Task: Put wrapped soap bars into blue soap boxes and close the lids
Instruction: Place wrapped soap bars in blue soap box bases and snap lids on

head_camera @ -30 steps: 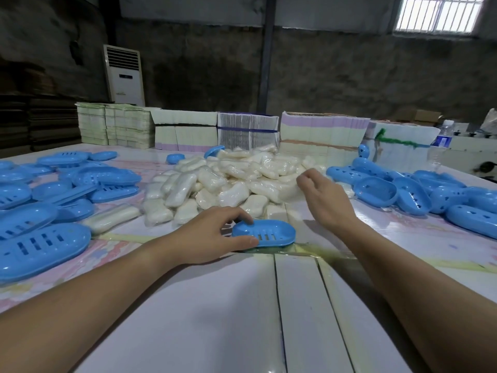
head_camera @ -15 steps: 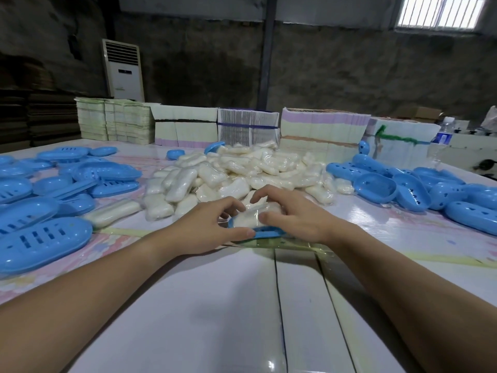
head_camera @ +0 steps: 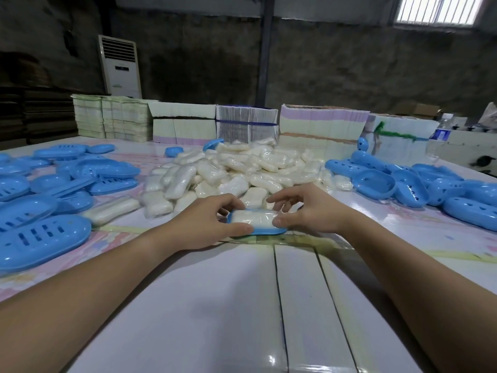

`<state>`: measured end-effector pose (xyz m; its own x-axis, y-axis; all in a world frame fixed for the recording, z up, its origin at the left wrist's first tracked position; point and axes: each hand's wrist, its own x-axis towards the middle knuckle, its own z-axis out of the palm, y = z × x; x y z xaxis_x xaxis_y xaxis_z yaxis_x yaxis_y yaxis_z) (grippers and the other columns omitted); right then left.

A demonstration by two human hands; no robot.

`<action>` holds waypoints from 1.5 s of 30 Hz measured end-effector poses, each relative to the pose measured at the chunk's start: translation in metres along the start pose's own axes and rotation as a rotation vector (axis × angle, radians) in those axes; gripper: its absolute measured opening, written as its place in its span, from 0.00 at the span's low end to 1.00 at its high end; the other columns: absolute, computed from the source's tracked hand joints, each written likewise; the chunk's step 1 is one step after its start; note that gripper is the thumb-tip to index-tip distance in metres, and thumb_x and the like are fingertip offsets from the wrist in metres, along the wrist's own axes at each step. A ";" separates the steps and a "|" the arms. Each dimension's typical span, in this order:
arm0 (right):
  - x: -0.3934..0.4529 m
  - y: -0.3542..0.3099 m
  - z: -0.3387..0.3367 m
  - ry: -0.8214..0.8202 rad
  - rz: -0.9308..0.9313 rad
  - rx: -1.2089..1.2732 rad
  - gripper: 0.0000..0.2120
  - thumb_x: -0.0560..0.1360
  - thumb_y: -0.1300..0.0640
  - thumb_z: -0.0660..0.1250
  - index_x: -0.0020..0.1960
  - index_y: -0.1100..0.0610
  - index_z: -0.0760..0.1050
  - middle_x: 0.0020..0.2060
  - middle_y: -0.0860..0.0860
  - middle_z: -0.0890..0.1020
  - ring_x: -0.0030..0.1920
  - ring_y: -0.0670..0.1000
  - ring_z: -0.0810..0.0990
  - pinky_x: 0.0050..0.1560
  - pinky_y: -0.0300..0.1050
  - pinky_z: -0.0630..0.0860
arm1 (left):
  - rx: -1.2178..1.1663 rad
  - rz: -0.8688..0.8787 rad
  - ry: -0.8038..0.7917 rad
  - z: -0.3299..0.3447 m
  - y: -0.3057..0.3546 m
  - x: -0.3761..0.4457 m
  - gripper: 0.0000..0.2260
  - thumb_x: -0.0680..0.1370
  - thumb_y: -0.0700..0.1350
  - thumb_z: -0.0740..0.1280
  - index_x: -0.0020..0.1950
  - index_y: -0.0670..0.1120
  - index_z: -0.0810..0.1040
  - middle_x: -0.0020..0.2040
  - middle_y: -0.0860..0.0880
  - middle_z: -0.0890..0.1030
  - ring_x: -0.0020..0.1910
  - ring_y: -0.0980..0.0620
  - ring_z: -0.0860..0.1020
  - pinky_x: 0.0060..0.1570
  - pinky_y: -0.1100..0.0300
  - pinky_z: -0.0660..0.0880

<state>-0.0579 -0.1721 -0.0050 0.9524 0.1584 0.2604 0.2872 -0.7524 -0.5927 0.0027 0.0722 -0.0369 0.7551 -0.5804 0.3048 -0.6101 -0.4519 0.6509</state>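
Note:
A wrapped white soap bar (head_camera: 254,218) lies in a blue soap box base (head_camera: 266,232) on the table in front of me. My left hand (head_camera: 207,222) grips the box's left end, thumb on its front edge. My right hand (head_camera: 306,211) holds the soap's right end between thumb and fingers. Behind them is a heap of wrapped soap bars (head_camera: 236,173). No lid is on this box.
Slotted blue lids and trays (head_camera: 45,238) cover the table's left side. Blue box halves (head_camera: 403,184) lie at the right. Stacks of flat cartons (head_camera: 320,125) line the far edge. One loose soap bar (head_camera: 113,208) lies at the left. A water bottle (head_camera: 438,141) stands far right.
My right hand took a soap bar from the heap and brought it down into the blue base. My left hand has kept hold of the base, which stays in place.

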 end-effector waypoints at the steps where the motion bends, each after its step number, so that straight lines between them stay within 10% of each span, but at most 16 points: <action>1: 0.002 -0.001 0.002 0.016 -0.003 -0.001 0.18 0.68 0.55 0.78 0.57 0.49 0.81 0.47 0.46 0.83 0.47 0.42 0.78 0.44 0.28 0.72 | -0.002 0.001 0.009 0.000 -0.001 0.000 0.14 0.69 0.59 0.77 0.52 0.58 0.80 0.49 0.62 0.81 0.50 0.66 0.78 0.50 0.69 0.76; 17: -0.001 0.023 -0.010 0.295 0.213 0.168 0.09 0.76 0.54 0.69 0.56 0.50 0.81 0.50 0.45 0.83 0.51 0.43 0.80 0.45 0.32 0.72 | -0.042 0.112 -0.039 0.021 0.015 -0.003 0.13 0.70 0.59 0.76 0.51 0.64 0.78 0.49 0.68 0.80 0.53 0.65 0.77 0.49 0.71 0.74; 25: -0.021 0.072 -0.060 0.691 0.465 -0.355 0.12 0.75 0.53 0.65 0.57 0.51 0.79 0.48 0.49 0.81 0.52 0.52 0.78 0.51 0.49 0.75 | -0.081 0.214 -0.018 0.022 0.012 -0.004 0.17 0.63 0.66 0.70 0.50 0.66 0.81 0.49 0.69 0.80 0.52 0.70 0.77 0.45 0.79 0.70; 32: -0.101 0.144 -0.123 0.640 0.827 -1.022 0.21 0.75 0.50 0.63 0.67 0.51 0.67 0.64 0.55 0.71 0.65 0.60 0.65 0.62 0.57 0.64 | -0.010 0.304 0.076 0.026 0.001 0.001 0.24 0.65 0.76 0.68 0.58 0.70 0.77 0.50 0.70 0.81 0.50 0.72 0.77 0.43 0.78 0.71; 45: -0.139 0.182 -0.152 0.695 1.304 -0.678 0.37 0.75 0.49 0.62 0.79 0.50 0.49 0.77 0.58 0.55 0.72 0.67 0.59 0.70 0.69 0.52 | 0.034 0.044 -0.041 0.043 -0.044 0.017 0.32 0.64 0.66 0.74 0.66 0.56 0.79 0.53 0.57 0.84 0.46 0.54 0.83 0.42 0.61 0.80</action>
<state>-0.1535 -0.4278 -0.0330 0.2186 -0.9393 0.2644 -0.9078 -0.2951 -0.2980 0.0317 0.0531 -0.0908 0.7174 -0.6272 0.3033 -0.6508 -0.4480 0.6130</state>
